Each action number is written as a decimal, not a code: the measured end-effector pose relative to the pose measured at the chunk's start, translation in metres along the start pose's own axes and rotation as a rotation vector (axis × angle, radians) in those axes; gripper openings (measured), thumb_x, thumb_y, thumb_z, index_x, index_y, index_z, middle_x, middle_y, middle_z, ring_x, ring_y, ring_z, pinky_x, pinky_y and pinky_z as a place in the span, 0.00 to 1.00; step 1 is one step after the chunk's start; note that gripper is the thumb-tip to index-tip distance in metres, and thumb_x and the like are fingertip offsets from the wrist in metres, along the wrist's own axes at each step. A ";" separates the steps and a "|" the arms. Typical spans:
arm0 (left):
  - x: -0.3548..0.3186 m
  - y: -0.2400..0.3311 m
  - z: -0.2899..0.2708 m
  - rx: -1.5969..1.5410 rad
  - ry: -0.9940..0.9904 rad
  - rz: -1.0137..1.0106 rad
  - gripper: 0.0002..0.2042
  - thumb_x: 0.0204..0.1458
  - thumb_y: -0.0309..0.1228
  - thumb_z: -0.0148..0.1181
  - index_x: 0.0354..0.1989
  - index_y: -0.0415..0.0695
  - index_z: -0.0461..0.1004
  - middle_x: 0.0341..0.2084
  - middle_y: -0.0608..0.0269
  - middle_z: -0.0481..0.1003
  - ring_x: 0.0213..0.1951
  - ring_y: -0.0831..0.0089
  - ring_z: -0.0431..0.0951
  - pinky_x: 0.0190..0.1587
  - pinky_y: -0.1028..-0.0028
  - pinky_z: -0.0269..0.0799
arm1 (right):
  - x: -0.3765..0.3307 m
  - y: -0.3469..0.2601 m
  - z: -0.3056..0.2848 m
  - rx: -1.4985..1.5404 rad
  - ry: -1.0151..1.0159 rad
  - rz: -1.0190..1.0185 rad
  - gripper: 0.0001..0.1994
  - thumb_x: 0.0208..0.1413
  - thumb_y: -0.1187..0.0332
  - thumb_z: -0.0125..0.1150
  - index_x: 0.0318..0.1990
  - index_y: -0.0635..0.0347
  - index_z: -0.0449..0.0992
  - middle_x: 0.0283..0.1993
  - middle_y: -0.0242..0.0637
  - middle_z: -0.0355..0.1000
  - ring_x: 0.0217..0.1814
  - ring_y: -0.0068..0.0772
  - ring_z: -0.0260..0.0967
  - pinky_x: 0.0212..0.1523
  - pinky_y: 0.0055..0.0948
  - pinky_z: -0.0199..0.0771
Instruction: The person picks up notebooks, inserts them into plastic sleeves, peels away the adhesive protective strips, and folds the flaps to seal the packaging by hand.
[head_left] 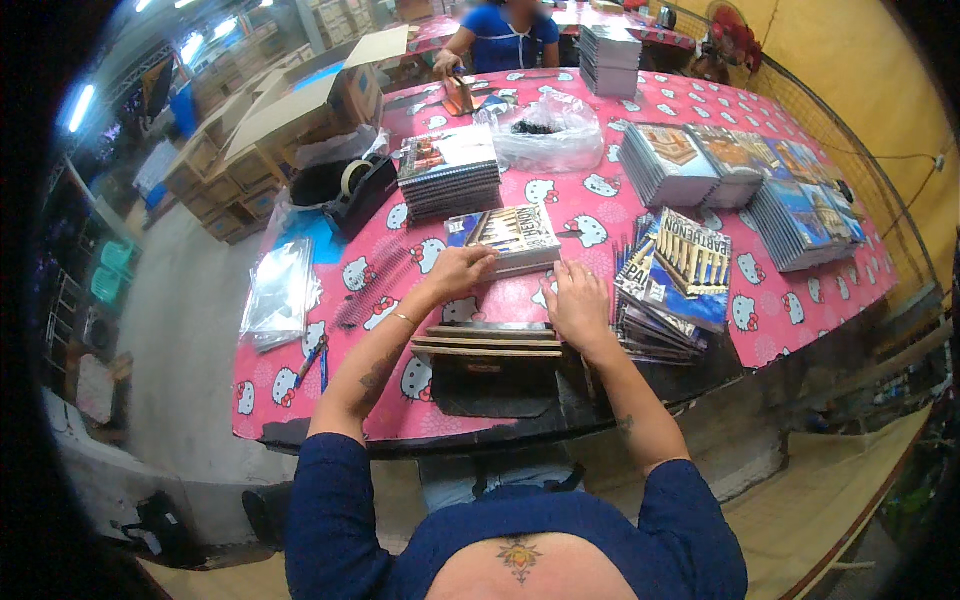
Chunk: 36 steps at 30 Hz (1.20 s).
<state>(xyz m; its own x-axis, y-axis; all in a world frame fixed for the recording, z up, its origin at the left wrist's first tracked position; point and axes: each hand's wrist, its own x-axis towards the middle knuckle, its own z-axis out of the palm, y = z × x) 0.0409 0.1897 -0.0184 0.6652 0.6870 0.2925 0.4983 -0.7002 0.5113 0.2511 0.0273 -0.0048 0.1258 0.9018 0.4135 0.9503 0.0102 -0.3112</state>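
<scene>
Pink patterned tablecloth point(770, 335) here, and the booklet stack point(510, 232) sits between both hands! Left hand's point(462, 272) fingers bend at its left, right hand's point(580, 303) at the near-right corner; whether they grip, I can't tell.

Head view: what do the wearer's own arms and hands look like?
Both arms come out of short navy-blue sleeves. The left forearm bears a dark tattoo and a thin gold-coloured bracelet; the right forearm has a small dark marking. The left hand and right hand are ungloved.
</scene>
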 end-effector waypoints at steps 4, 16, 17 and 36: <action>0.000 0.000 0.000 0.097 0.010 0.012 0.12 0.60 0.39 0.52 0.45 0.49 0.76 0.32 0.48 0.78 0.35 0.47 0.79 0.37 0.54 0.72 | -0.018 0.009 0.010 0.242 -0.112 0.087 0.24 0.55 0.62 0.60 0.56 0.68 0.70 0.58 0.52 0.67 0.60 0.54 0.65 0.58 0.48 0.66; 0.001 -0.011 0.003 0.037 0.115 -0.009 0.13 0.62 0.41 0.50 0.46 0.49 0.74 0.29 0.45 0.78 0.33 0.44 0.78 0.36 0.51 0.72 | 0.039 0.030 0.055 0.280 -0.028 0.263 0.20 0.53 0.65 0.58 0.52 0.65 0.73 0.50 0.54 0.69 0.54 0.54 0.68 0.55 0.46 0.68; 0.000 -0.009 0.003 0.058 0.094 -0.021 0.12 0.62 0.40 0.50 0.47 0.49 0.74 0.29 0.45 0.78 0.33 0.44 0.78 0.36 0.51 0.72 | 0.037 0.032 0.059 0.320 0.004 0.266 0.20 0.52 0.64 0.59 0.52 0.63 0.74 0.49 0.53 0.69 0.53 0.54 0.68 0.54 0.46 0.69; -0.036 0.010 0.002 -0.028 0.064 0.158 0.12 0.62 0.36 0.52 0.48 0.45 0.74 0.42 0.50 0.78 0.45 0.53 0.78 0.46 0.61 0.74 | 0.032 0.052 0.068 0.809 0.137 0.521 0.22 0.44 0.71 0.67 0.50 0.63 0.75 0.30 0.44 0.79 0.29 0.40 0.78 0.36 0.34 0.76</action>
<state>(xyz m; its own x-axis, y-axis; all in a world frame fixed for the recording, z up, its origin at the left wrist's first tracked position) 0.0229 0.1574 -0.0257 0.6966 0.5808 0.4213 0.3745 -0.7951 0.4770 0.2855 0.0864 -0.0664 0.5562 0.8196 0.1378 0.2897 -0.0358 -0.9564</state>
